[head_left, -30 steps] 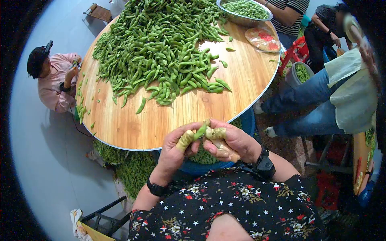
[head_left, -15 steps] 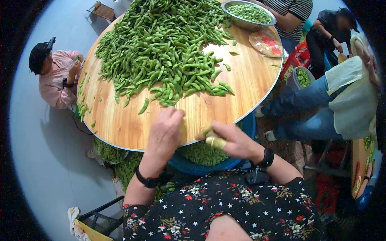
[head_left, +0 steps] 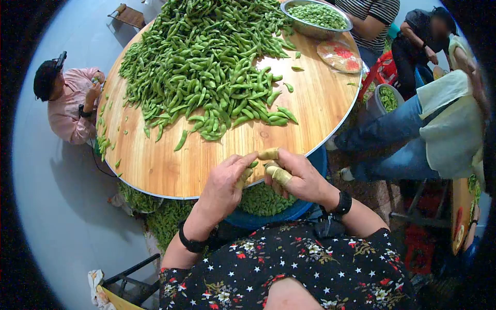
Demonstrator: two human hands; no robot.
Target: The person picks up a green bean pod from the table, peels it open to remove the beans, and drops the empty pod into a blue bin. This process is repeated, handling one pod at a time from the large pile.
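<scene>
My left hand (head_left: 226, 181) is over the table's near edge, its fingers closed on a green soybean pod (head_left: 253, 164) whose tip shows at the fingertips. Close beside it, my right hand (head_left: 297, 178) wears yellowish covers on the thumb and forefinger, which are parted around a small gap. Its other fingers curl underneath and are partly hidden. A large heap of soybean pods (head_left: 201, 67) covers the back of the round wooden table (head_left: 155, 170). Below my hands, a blue tub (head_left: 310, 178) holds shelled green beans (head_left: 266, 199).
A metal bowl of beans (head_left: 316, 18) and a patterned round mat (head_left: 338, 56) lie at the table's back right. One person in pink (head_left: 72, 103) sits at the left; others are at the right, near a bucket (head_left: 386, 98). Pods and green scraps (head_left: 165, 222) lie below the table.
My left hand has drawn back from the pod heap toward my right hand and now shows a pod. My right thumb and forefinger have spread apart. The view has shifted slightly.
</scene>
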